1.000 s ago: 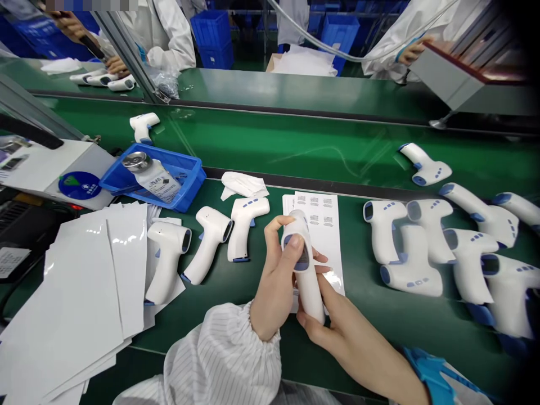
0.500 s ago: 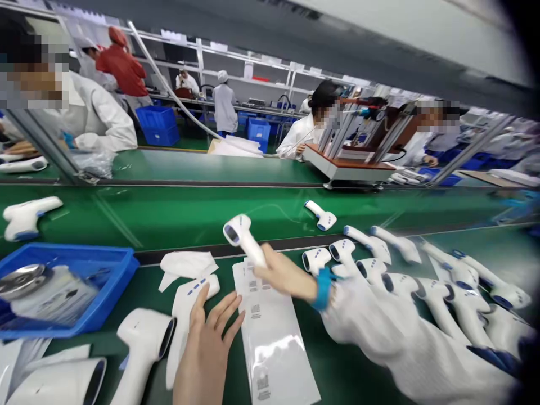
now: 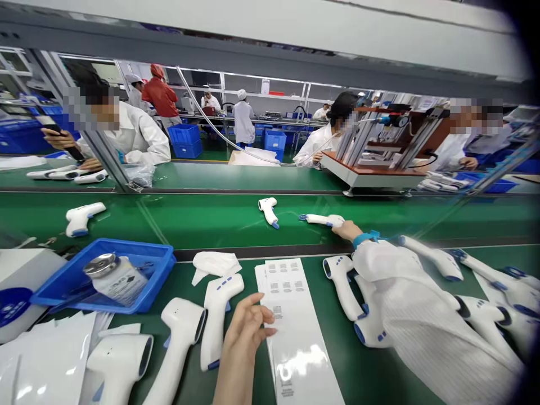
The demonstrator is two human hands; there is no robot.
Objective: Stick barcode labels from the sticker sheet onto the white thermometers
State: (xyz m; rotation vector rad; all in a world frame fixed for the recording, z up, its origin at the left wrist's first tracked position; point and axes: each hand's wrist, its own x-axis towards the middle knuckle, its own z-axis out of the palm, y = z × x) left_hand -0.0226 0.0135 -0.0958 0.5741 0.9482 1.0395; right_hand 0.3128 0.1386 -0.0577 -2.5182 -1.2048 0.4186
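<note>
My right hand (image 3: 347, 230) reaches over the green belt. Its fingers close on the head of a white infrared thermometer (image 3: 323, 219), whose handle points left. Another thermometer (image 3: 269, 212) lies on the belt to its left, away from both hands. My left hand (image 3: 247, 332) is open and empty, fingers loosely bent and apart, over the left edge of a label sheet (image 3: 304, 332) with small printed stickers. Beside that hand lies a thermometer (image 3: 219, 315) with blue buttons; two more, including one with a dark screen (image 3: 179, 337), lie further left.
A blue tray (image 3: 156, 292) with a metal-lidded bottle (image 3: 116, 278) stands at left. Several thermometers (image 3: 341, 281) crowd the right, partly hidden by my sleeve. A crumpled white wipe (image 3: 215, 264) lies near the belt edge. A press fixture (image 3: 379, 163) and co-workers are across the belt.
My right hand has let go of one thermometer, now on the belt, and moved right onto another. My left hand's fingers have curled more. The view has swung left.
</note>
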